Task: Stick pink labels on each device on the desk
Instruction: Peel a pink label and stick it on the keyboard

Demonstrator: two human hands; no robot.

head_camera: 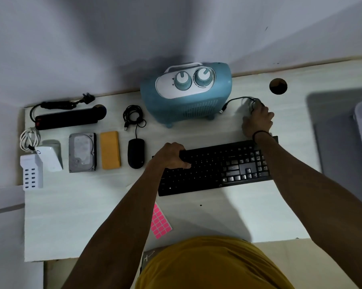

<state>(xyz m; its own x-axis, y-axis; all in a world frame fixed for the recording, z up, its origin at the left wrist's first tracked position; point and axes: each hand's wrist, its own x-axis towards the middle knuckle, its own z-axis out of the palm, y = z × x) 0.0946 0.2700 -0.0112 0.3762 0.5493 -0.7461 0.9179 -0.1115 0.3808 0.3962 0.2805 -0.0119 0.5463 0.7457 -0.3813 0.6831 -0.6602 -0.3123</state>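
Note:
A sheet of pink labels point(161, 224) lies on the white desk point(71, 222) near its front edge, partly under my left forearm. My left hand point(171, 155) grips the upper left corner of the black keyboard point(215, 170), fingers curled over its far edge. Behind the keyboard's right end, my right hand point(257, 122) holds the bundled black USB cable point(234, 101). The other devices show no pink label: a blue fan heater point(186, 97), black mouse point(136, 156), orange power bank point(110, 150), hard drive point(82, 152), white adapter point(51, 157), white USB charger point(32, 172) and black power strip point(67, 118).
The wall runs right behind the desk. A round cable hole point(278, 86) sits at the back right. A grey object point(342, 132) stands off the desk's right side. The mouse's coiled cable point(133, 115) lies beside the heater.

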